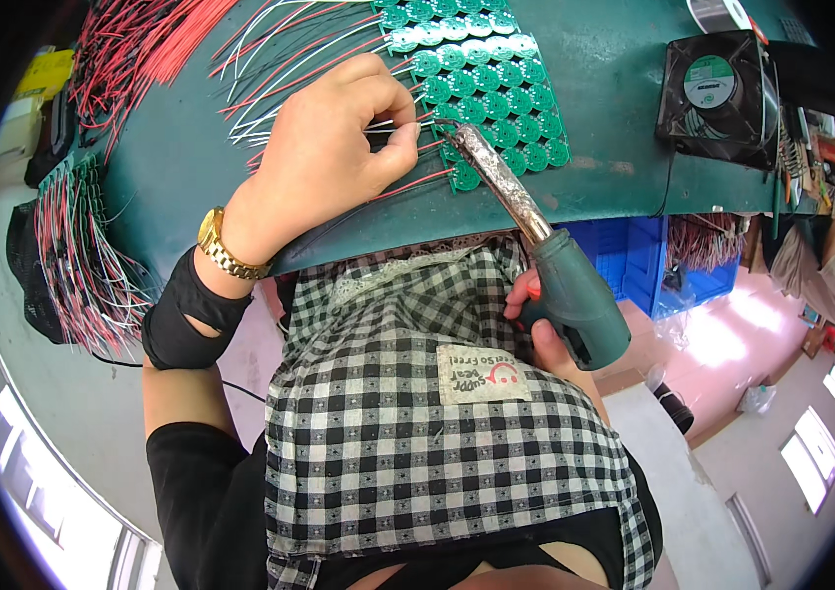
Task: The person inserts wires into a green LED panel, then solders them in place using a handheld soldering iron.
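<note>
My left hand (334, 147), wearing a gold watch (224, 246), pinches a thin wire (378, 126) between thumb and forefinger at the left edge of a panel of round green circuit boards (511, 103). Red and white wires run from that edge toward the left, some under my hand. In my right hand (552, 349) is a soldering iron (584, 305) with a green handle and a scorched metal barrel. Its bent dark tip meets the panel's edge just right of my left fingertips; whether it touches the wire is too small to tell. The handle hides part of my right hand.
A black fan (722, 93) stands on the green table at the right, with a solder spool (717, 14) behind it. Loose red and black wires (167, 54) lie far left. Wired boards (83, 261) hang over the left edge. A blue crate (641, 261) sits below the table.
</note>
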`<state>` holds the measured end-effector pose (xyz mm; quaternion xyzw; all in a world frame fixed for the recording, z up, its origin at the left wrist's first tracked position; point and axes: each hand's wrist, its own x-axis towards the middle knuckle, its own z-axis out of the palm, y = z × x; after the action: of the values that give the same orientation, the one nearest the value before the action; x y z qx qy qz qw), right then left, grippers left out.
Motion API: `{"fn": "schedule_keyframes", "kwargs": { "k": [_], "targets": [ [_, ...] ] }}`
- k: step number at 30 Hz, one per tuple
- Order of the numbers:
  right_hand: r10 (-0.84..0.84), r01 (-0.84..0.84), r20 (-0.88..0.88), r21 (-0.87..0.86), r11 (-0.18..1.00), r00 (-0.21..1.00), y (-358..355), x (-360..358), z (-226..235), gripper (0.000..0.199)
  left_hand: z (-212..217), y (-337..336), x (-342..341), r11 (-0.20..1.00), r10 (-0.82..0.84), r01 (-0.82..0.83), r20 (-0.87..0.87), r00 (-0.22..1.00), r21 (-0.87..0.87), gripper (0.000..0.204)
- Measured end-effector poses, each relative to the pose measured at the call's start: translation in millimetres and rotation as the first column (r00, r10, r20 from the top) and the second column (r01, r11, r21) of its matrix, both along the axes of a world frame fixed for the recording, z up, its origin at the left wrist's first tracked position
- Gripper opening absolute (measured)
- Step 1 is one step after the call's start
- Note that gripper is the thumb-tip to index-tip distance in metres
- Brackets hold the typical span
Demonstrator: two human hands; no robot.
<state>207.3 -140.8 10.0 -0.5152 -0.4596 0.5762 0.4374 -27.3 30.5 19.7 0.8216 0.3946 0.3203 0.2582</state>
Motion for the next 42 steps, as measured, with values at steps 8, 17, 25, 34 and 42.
{"fn": "schedule_keyframes", "kwargs": {
  "k": [8, 17, 25, 34, 42],
  "targets": [
    [-0.012, 0.012, -0.018, -0.005, 1.0, 1.0, -1, -2, 0, 0.03, -1, 1, -1, 1.0, -0.012, 0.012, -0.005, 1.0, 0.005, 0.01],
    [-0.054, 0.057, -0.047, 0.064, 0.996, 0.997, 2, -6, -3, 0.035, 5, 1, -2, 0.999, 0.02, -0.024, -0.101, 0.995, -0.041, 0.007],
    [-0.118, 0.125, -0.114, 0.063, 0.99, 0.986, -1, -12, -9, 0.044, 5, 9, -14, 0.986, -0.157, 0.162, -0.099, 0.983, 0.043, 0.007],
    [-0.147, 0.157, -0.131, 0.072, 0.985, 0.98, -9, -3, -9, 0.046, 30, -9, -12, 0.998, 0.061, -0.061, -0.017, 0.998, 0.01, 0.015],
    [-0.126, 0.138, -0.12, 0.102, 0.985, 0.985, -9, -4, -8, 0.039, 10, -21, -2, 0.996, -0.069, 0.073, -0.069, 0.995, 0.049, 0.016]
  ]
}}
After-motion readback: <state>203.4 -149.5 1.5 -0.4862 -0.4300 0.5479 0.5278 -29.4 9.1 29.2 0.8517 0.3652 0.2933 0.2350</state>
